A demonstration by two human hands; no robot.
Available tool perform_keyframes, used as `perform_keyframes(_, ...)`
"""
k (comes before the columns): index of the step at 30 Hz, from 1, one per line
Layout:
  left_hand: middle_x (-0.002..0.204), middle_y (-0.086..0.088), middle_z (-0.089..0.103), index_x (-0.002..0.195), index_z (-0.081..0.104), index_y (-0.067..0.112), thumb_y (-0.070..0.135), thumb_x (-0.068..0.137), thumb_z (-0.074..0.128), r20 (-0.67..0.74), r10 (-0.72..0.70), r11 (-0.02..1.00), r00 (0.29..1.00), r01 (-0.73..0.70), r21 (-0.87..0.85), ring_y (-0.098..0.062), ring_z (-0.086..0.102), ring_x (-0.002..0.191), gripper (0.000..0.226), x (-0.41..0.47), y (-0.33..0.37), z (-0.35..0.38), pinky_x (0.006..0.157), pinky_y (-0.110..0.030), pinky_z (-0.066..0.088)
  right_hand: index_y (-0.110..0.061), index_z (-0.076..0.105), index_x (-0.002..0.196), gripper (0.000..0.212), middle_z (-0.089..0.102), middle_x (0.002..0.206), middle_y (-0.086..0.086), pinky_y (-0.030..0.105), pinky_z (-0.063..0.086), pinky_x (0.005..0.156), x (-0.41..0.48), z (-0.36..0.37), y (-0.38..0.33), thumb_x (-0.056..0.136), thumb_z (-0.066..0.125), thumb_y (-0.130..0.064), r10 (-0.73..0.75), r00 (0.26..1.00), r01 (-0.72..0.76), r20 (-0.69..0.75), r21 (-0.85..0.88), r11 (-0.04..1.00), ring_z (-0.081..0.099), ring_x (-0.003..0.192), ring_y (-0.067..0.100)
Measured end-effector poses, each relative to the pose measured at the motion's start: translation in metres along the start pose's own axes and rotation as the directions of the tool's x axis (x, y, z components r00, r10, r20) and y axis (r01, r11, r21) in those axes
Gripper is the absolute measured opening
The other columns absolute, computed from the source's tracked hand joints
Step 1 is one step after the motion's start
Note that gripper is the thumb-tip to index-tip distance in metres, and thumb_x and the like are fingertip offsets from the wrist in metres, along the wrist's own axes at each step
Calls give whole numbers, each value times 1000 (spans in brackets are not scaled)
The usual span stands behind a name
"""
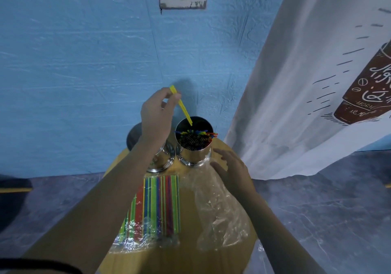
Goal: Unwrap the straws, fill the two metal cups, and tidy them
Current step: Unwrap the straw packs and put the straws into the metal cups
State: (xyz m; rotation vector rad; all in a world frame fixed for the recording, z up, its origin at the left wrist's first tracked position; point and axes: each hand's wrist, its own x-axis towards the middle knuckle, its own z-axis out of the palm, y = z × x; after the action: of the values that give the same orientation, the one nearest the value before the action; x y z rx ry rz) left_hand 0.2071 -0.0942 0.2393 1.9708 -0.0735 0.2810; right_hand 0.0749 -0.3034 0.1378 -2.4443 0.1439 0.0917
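Yellow straws [181, 104] pinched in raised left hand [157, 115] fingers over right cup [194, 140]; right hand [231, 171] fingers spread on wrapper [220, 210].

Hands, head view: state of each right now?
Left hand: closed, pinching thin yellow plastic straws over the right shiny metal cup.
Right hand: open, empty, fingers spread on the crinkled clear plastic wrapper.

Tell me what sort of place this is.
Probably a small café or drinks stall corner, hedged: a white cloth banner printed with a brown coffee bottle, a shiny metal cup packed with coloured straws, and a small round wooden table against a blue painted wall.
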Motion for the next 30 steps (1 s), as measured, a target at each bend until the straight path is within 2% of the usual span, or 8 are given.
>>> perform_keyframes(2, 92, 6, 72, 98, 74, 18, 38, 100, 59, 77, 8, 996, 997, -15, 86, -16, 63, 75, 25, 0, -8, 3, 74, -43, 53, -42, 55, 135, 40, 62, 125, -19, 38, 57, 89, 17, -10, -13, 97, 56, -56, -16, 999, 18, -33, 61, 998, 63, 104, 4)
perform_keyframes(5, 98, 5, 75, 104, 77, 17, 35, 100, 62, 168, 4, 986, 986, -32, 163, -12, 64, 81, 23, -3, -20, 9, 77, -37, 52, -29, 66, 130, 32, 68, 120, -8, 38, 55, 89, 44, -26, -40, 99, 65, -36, -43, 996, 55, -83, 147, 988, 65, 94, 6)
perform_keyframes(9, 96, 5, 74, 112, 77, 19, 35, 101, 62, 315, -1, 958, 949, -89, 274, -14, 67, 82, 24, -10, -38, 17, 75, -34, 54, -25, 68, 129, 31, 69, 120, -4, 39, 53, 89, 70, -33, -66, 99, 65, -27, -98, 989, 114, -112, 147, 982, 67, 93, 12)
perform_keyframes(12, 94, 4, 73, 109, 77, 21, 33, 100, 63, 366, 12, 935, 931, -140, 325, -17, 67, 84, 21, -15, -46, 25, 70, -21, 46, -26, 70, 128, 28, 72, 114, -4, 36, 51, 87, 83, -28, -80, 101, 63, -30, -157, 981, 171, -110, 128, 977, 68, 95, 16)
perform_keyframes(18, 85, 0, 76, 104, 80, 27, 41, 99, 63, 343, 55, 881, 938, -207, 425, -20, 66, 77, 23, -16, -53, 35, 67, -35, 46, -26, 78, 104, 16, 73, 96, -4, 33, 49, 77, 97, -13, -83, 97, 64, -22, -169, 979, 179, -114, 86, 980, 66, 89, 16)
perform_keyframes(22, 89, 6, 77, 116, 75, 41, 46, 98, 62, 350, 31, 870, 936, -197, 452, -15, 62, 80, 23, -21, -63, 27, 78, -40, 50, -23, 76, 104, 15, 73, 99, -2, 38, 49, 83, 96, -7, -75, 96, 64, -20, -132, 990, 135, -58, 50, 990, 65, 95, 21)
perform_keyframes(27, 111, 4, 77, 120, 75, 25, 26, 98, 68, 306, 105, 862, 946, -240, 446, -20, 66, 103, 23, -45, -69, 12, 92, -47, 52, -18, 76, 105, 13, 70, 101, -1, 39, 51, 79, 85, 0, -67, 96, 66, -22, -191, 975, 191, -111, -10, 982, 61, 95, 22)
perform_keyframes(30, 114, 0, 74, 120, 75, 16, 19, 96, 68, 304, 227, 780, 925, -360, 512, -21, 64, 107, 24, -69, -73, 2, 96, -35, 47, -16, 75, 99, 12, 67, 93, 0, 38, 51, 70, 64, 5, -61, 97, 64, -22, -346, 926, 328, -149, -132, 935, 59, 84, 23)
